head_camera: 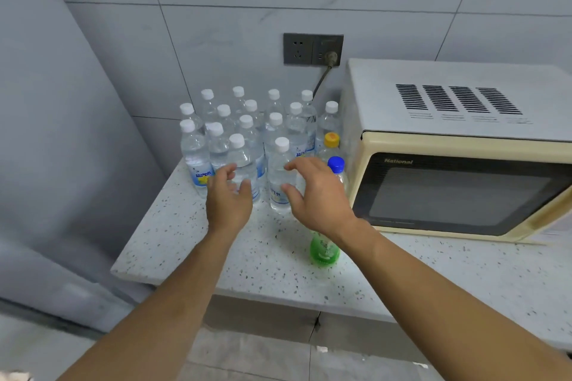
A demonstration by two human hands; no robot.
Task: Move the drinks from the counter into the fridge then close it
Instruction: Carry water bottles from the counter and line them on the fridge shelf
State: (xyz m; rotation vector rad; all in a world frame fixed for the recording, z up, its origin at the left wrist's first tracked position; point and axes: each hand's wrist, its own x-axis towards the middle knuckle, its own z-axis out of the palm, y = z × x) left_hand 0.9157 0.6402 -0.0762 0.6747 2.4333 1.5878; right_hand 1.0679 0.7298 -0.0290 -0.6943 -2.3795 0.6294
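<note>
Several clear water bottles [198,148] with white caps stand clustered on the speckled counter [173,235] against the tiled wall. My left hand [227,195] is spread just in front of one front-row bottle [243,161], fingers apart, holding nothing. My right hand [312,192] reaches toward another front bottle [278,176], thumb and fingers apart around it without gripping. A yellow-capped bottle [331,141] and a blue-capped bottle [336,165] stand at the cluster's right. A green bottle [323,252] stands under my right wrist, partly hidden.
A cream microwave [458,164] fills the counter to the right of the bottles, plugged into a dark wall socket [312,49]. A tall grey surface [46,133], possibly the fridge side, stands left of the counter. The counter's front edge runs below my forearms.
</note>
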